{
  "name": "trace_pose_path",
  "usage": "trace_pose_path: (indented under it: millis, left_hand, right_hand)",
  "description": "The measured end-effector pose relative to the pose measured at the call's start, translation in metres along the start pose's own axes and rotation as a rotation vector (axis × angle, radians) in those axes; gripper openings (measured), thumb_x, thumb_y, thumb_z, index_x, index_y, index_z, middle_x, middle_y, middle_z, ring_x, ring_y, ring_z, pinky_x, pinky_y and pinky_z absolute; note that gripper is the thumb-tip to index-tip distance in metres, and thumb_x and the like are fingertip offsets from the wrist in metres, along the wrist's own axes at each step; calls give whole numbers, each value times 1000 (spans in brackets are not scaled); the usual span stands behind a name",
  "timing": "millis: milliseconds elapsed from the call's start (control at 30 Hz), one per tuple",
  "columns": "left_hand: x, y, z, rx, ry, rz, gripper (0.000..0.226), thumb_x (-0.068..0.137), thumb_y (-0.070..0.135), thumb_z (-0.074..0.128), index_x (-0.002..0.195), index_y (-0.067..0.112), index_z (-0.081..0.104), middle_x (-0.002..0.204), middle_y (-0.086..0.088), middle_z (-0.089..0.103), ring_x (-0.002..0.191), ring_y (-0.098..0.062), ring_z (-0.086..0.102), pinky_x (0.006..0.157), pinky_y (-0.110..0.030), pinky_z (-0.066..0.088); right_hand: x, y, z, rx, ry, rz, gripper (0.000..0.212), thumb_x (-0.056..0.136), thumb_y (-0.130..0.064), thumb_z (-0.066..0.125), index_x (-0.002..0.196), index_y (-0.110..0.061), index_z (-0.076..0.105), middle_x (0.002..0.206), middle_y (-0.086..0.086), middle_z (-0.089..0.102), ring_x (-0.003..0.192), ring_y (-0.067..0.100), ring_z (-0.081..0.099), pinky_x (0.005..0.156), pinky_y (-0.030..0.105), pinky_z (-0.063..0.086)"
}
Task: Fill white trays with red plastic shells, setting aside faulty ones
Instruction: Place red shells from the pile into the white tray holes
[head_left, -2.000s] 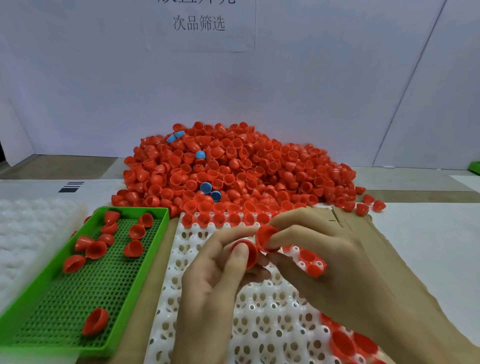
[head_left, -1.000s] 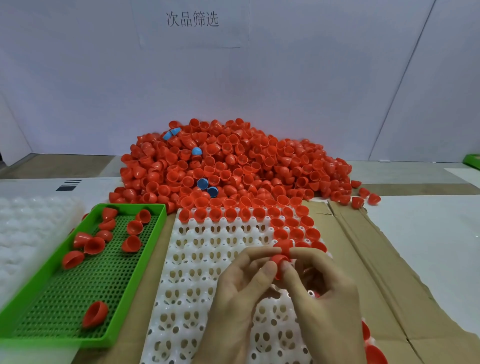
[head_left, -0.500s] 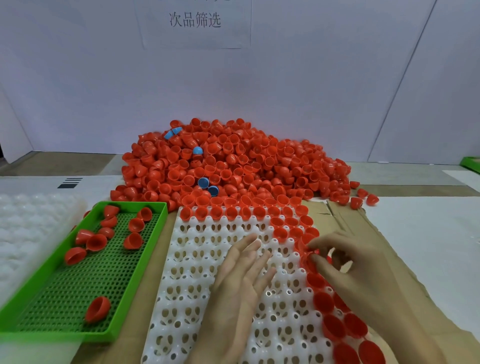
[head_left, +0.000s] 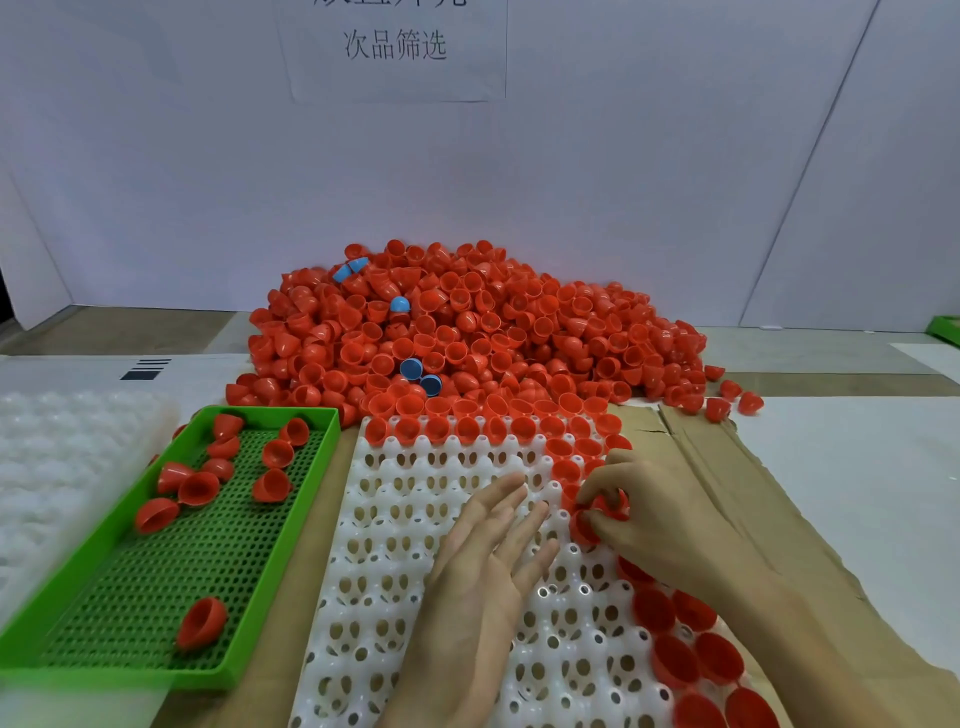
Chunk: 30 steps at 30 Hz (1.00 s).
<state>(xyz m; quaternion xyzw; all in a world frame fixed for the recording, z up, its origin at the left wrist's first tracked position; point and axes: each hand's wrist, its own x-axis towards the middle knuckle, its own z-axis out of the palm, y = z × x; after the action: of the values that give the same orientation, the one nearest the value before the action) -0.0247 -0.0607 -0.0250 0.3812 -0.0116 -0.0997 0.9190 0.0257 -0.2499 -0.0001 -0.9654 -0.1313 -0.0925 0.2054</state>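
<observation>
A white tray with rows of sockets lies in front of me on cardboard. Red shells fill its far row and its right columns. My left hand lies flat on the tray's middle with straight fingers and holds nothing. My right hand curls over the tray's right side, its fingertips pinching a red shell down among the seated shells. A big heap of red shells lies behind the tray. The green tray at the left holds several loose red shells.
A few blue shells lie mixed in the heap. A stack of white trays sits at the far left. Brown cardboard runs along the tray's right side. A paper sign hangs on the white back wall.
Two seconds ago both hands held shells together above the tray. My left hand has since let go and flattened on the tray, while my right moved right and down to the tray's filled columns.
</observation>
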Motion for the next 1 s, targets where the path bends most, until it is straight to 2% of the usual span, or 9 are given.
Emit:
trace_pose_path:
  millis: [167,367,500,567,667,767,867,933,1000]
  left_hand:
    - [2,-1,-2,-8,-4,2,34,83,28,64,115,21,75,131,-2,68,125,-21,63,96,-34,56]
    - [5,-1,-2,-34,-5,-2,32,82,26,66,111,19,76,129,-5,69,124,-24,64,95,-37,57]
    - [4,0,-1,-42,-7,-7,32,82,26,67,111,17,76,129,-7,69,123,-26,64,94,-38,57]
    - [5,0,-2,-46,0,-12,33,81,26,67,111,17,76,129,-8,69,123,-26,64,95,-38,57]
    - [4,0,-2,-38,-2,-15,34,81,26,67,113,16,76,130,-8,68,123,-26,64,95,-38,57]
    - [3,1,-2,-36,2,-20,34,82,26,66,114,17,75,130,-8,69,123,-25,64,95,-37,57]
    - [4,1,-1,-43,9,-32,35,82,25,68,114,15,75,129,-8,69,122,-26,65,96,-39,56]
    - [5,0,-1,-55,16,-50,33,86,20,72,118,11,73,128,-10,69,121,-28,66,95,-43,58]
    - [7,0,-2,-71,46,-65,38,84,19,66,120,8,70,126,-12,70,118,-29,67,94,-45,56]
  right_hand:
    - [5,-5,-4,-118,-105,-32,13,80,-23,72,85,-35,74,78,-21,53,71,-5,46,63,11,28]
    - [8,-8,-5,-111,-145,-26,18,80,-21,67,91,-31,77,79,-20,53,70,-6,44,62,10,26]
    - [7,-7,-6,-43,-163,-6,23,82,-16,67,97,-29,78,84,-16,60,74,0,52,63,12,38]
    - [8,-9,-12,24,-179,17,20,85,-17,68,96,-29,78,83,-10,62,75,8,56,67,21,47]
    - [9,-9,-26,106,-188,21,14,87,-19,72,90,-31,78,77,-5,63,72,7,54,66,22,46]
    - [20,-1,-38,192,-35,23,14,87,-18,73,84,-30,78,70,-7,66,69,4,56,64,11,45]
    - [54,22,-32,275,238,142,14,88,-15,72,83,-27,77,71,-9,68,62,3,57,55,14,46]
    - [85,49,-21,273,373,275,12,89,-13,72,84,-23,76,76,-8,69,70,4,59,63,19,48]
    - [111,80,-9,241,353,404,5,90,-17,72,91,-16,77,89,-1,73,80,11,64,73,28,54]
